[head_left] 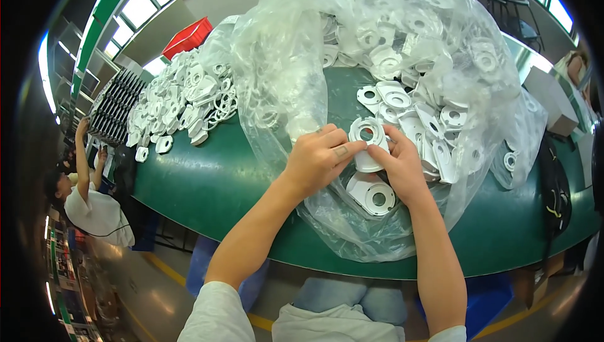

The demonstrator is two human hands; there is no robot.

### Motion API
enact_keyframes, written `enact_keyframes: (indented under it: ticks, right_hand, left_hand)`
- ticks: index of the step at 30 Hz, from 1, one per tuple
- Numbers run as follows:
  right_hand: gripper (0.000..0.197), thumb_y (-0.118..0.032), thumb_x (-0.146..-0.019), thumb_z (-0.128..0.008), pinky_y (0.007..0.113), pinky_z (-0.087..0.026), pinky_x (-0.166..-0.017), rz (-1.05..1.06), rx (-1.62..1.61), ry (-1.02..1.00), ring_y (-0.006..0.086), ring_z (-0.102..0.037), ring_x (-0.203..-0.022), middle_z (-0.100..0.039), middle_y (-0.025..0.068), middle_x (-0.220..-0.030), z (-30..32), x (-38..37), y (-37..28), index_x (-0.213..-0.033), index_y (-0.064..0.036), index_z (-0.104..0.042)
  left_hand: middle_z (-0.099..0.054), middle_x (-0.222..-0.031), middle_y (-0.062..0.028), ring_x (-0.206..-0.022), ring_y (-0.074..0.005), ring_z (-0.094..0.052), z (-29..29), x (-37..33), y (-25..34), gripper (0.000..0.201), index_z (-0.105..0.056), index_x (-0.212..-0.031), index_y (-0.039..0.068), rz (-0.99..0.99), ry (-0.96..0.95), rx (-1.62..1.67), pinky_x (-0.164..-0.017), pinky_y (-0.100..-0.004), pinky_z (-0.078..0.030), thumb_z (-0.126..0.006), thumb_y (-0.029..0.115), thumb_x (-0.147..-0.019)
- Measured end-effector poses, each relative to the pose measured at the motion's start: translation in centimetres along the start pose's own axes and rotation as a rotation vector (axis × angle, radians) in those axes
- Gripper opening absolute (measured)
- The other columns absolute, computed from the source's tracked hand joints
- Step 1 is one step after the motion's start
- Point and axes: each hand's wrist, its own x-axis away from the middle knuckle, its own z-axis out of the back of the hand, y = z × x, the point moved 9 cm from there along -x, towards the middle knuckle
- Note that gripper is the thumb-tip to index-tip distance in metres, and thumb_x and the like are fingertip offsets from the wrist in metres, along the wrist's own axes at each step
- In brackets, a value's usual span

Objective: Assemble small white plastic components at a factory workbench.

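Between my two hands is a white plastic part [367, 131] with a round ring-shaped opening, held just above the clear plastic bag [280, 53]. My left hand [321, 158] is closed, its thumb and fingertips pinching the part's left side. Thumb and fingers of my right hand [402, 163] grip it from the right. Below them, a similar white plate with a round hole [377, 197] lies on the bag's near edge. Many loose white parts [434, 125] spill from the bag's mouth to the right of my hands.
On the green table [195, 169], a second heap of white parts [179, 100] lies at the left. Stacked black trays [116, 106] and a red bin [189, 37] stand beyond it. A black bag [553, 185] lies at the right. Another person [97, 213] works at the far left.
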Motion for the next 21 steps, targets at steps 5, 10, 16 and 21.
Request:
enact_keyframes:
  ticks: [5,10,16,21]
  right_hand:
    - [0.035,-0.004,-0.086,-0.055,0.025,-0.05,-0.071,0.014,-0.08,0.002,0.0129,-0.063,-0.082,-0.064,0.0097,-0.096,0.2,0.0,0.1,-0.12,0.0033,-0.047]
    - [0.037,-0.004,-0.087,-0.054,0.025,-0.05,-0.071,0.021,-0.084,-0.006,0.0137,-0.063,-0.081,-0.064,0.0105,-0.095,0.2,-0.1,0.2,-0.122,0.003,-0.046]
    - [0.036,-0.003,-0.087,-0.052,0.025,-0.05,-0.071,0.056,-0.104,-0.027,0.0134,-0.063,-0.08,-0.065,0.0102,-0.095,-0.1,0.0,0.1,-0.122,0.0024,-0.045]
    - [0.035,-0.003,-0.088,-0.051,0.025,-0.05,-0.071,0.044,-0.102,-0.007,0.0125,-0.062,-0.081,-0.064,0.0098,-0.096,-0.1,0.0,0.2,-0.122,0.0023,-0.045]
  left_hand:
    - [-0.055,-0.068,-0.001,-0.062,-0.0186,-0.055,-0.2,0.1,-0.4,0.035,-0.071,-0.095,0.015,0.067,-0.015,0.106,-0.052,-0.0298,-0.047,-0.071,-0.001,-0.063]
    - [-0.057,-0.07,-0.0023,-0.062,-0.0194,-0.056,-0.1,0.2,-0.3,0.035,-0.071,-0.096,0.014,0.058,0.001,0.144,-0.053,-0.0298,-0.047,-0.07,-0.002,-0.065]
    - [-0.058,-0.076,-0.0043,-0.058,-0.013,-0.055,0.3,0.3,-1.5,0.031,-0.069,-0.099,0.011,0.299,0.093,0.4,-0.053,-0.0244,-0.045,-0.068,-0.005,-0.072]
    - [-0.058,-0.084,-0.0035,-0.058,-0.0081,-0.053,0.1,0.9,-2.6,0.027,-0.068,-0.098,0.008,0.467,0.128,0.476,-0.053,-0.0223,-0.044,-0.068,-0.004,-0.074]
